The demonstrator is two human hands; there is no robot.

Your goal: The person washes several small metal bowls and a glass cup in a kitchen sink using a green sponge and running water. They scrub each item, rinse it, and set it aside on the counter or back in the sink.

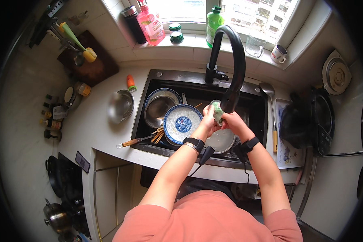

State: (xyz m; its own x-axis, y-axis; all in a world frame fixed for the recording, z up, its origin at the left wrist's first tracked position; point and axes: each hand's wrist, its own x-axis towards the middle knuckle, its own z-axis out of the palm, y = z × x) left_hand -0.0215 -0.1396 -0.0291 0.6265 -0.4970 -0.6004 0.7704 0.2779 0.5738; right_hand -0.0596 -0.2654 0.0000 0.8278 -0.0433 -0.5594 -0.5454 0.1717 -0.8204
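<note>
Both my hands hold a small green-patterned bowl (217, 112) beneath the spout of a black faucet (240, 60), over the sink. My left hand (209, 120) grips its left side, and my right hand (232, 121) holds the lower right side. Left of my hands, a blue-and-white plate (183, 123) rests on other dishes. Behind it stands a metal bowl (159, 110) on another blue-rimmed plate (167, 90). Several wooden chopsticks (159, 135) lie beside the plate. A round pan or bowl (222, 141) is under my hands, partly hidden by them.
A wooden-handled utensil (133, 142) crosses the sink's left front rim (139, 147). Metal bowls (125, 106) and a peeler (130, 82) lie left. A ladle (271, 99) and white tray (286, 157) lie right. Bottles (151, 25), a measuring cup (254, 45) and a mug (279, 53) line the windowsill.
</note>
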